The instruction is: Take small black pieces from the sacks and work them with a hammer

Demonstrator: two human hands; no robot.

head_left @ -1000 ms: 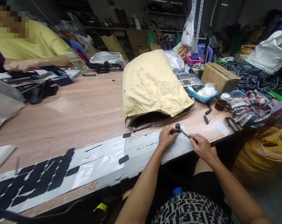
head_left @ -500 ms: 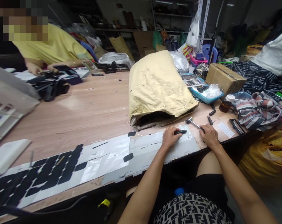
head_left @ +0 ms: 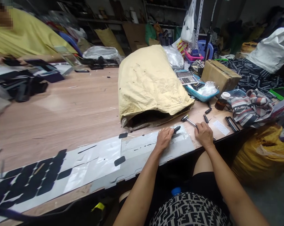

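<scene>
My left hand (head_left: 164, 138) is closed on a small black cylindrical piece (head_left: 177, 129), whose tip sticks out past the fingers, tilted up to the right. That hand rests over a grey-white board (head_left: 142, 149) along the table's front edge. In my right hand (head_left: 205, 135) is a small hammer (head_left: 190, 121), gripped by its handle. Its metal head points up and left, a short way beyond the black piece and apart from it. Just right of the hammer lie a short black part (head_left: 205, 118) and a white paper slip (head_left: 221, 127).
A large yellow sack (head_left: 153, 84) with a dark open mouth lies beyond my hands. To the right are a blue basket (head_left: 204, 96), brown bottle (head_left: 220, 103), carton (head_left: 220, 75) and striped cloth (head_left: 250, 105). Black patches (head_left: 40, 172) lie at left; a person in yellow (head_left: 26, 34) sits beyond.
The whole view has shifted, so the scene sits further left. The black piece in my left hand now tilts more steeply upward. My right hand still holds the hammer.
</scene>
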